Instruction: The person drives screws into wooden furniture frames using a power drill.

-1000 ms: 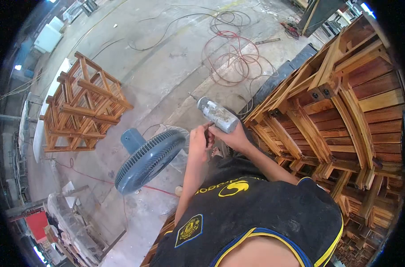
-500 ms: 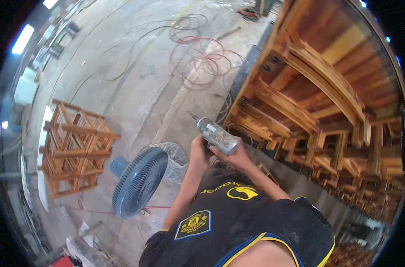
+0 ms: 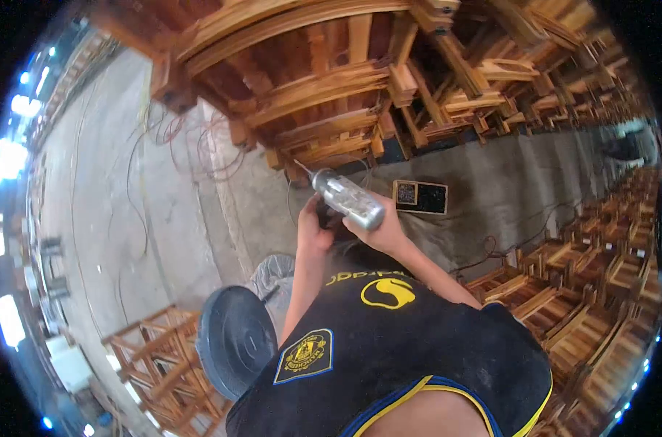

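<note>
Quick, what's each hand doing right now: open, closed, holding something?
Left hand: close beside the silver power tool; whether it grips anything cannot be told.
Right hand: closed, holding the silver power tool.

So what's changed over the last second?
The view has swung right, bringing the divided tray into sight; the fan now sits lower in the picture. The right hand still grips the power tool, the left hand close by.
</note>
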Motion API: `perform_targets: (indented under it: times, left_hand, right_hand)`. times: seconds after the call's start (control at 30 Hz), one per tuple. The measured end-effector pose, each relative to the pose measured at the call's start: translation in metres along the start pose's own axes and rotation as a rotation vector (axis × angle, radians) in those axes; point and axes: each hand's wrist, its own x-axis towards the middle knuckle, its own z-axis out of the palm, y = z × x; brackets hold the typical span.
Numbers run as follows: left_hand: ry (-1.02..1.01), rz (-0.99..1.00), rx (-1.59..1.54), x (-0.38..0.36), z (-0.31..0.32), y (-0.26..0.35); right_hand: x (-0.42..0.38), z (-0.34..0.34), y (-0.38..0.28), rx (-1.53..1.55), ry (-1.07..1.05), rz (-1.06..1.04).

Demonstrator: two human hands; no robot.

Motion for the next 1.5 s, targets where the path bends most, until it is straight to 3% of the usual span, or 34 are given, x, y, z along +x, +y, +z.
perform_targets:
  times: [0.07,0.1,0.23,0.33,0.47,0.5,0.63,0.77,0.9,1.17,1.5]
  left_hand:
    - [-0.222,-0.020,0.073,0.026,-0.005,0.005]
    - [-0.090,0.018,0.169,0.013,0.034,0.008]
    - [-0.341,-0.007,0.321,0.044,0.081,0.023]
    - [-0.346,-0.066,0.380,0.067,0.121,0.033]
    - [-0.487,-0.199,0.419,0.097,0.150,0.041]
    - [-0.446,-0.234,0.432,0.097,0.160,0.042]
    - [-0.530,-0.340,0.501,0.121,0.174,0.040]
    - [-0.507,-0.330,0.695,0.129,0.182,0.029]
    - [-0.524,-0.412,0.694,0.146,0.186,0.015]
    - [-0.526,-0.458,0.850,0.171,0.197,-0.010]
    - [-0.317,-0.248,0.947,0.183,0.185,-0.039]
  right_hand:
    - [-0.009,-0.014,0.020,0.037,0.112,-0.010]
    - [-0.009,-0.020,0.020,0.068,0.161,0.033]
    - [-0.007,-0.040,0.029,0.103,0.257,0.050]
    - [-0.001,-0.039,0.032,0.262,0.359,0.162]
    - [0.017,-0.040,0.015,0.320,0.470,0.157]
    - [0.020,-0.039,0.010,0.359,0.505,0.171]
    - [0.022,-0.030,0.013,0.317,0.661,0.231]
    - [0.015,-0.026,0.019,0.280,0.758,0.248]
    - [0.006,-0.033,0.033,0.233,0.796,0.312]
    - [0.006,-0.049,0.057,0.525,0.827,0.382]
    - [0.004,-0.059,0.080,0.623,0.853,0.285]
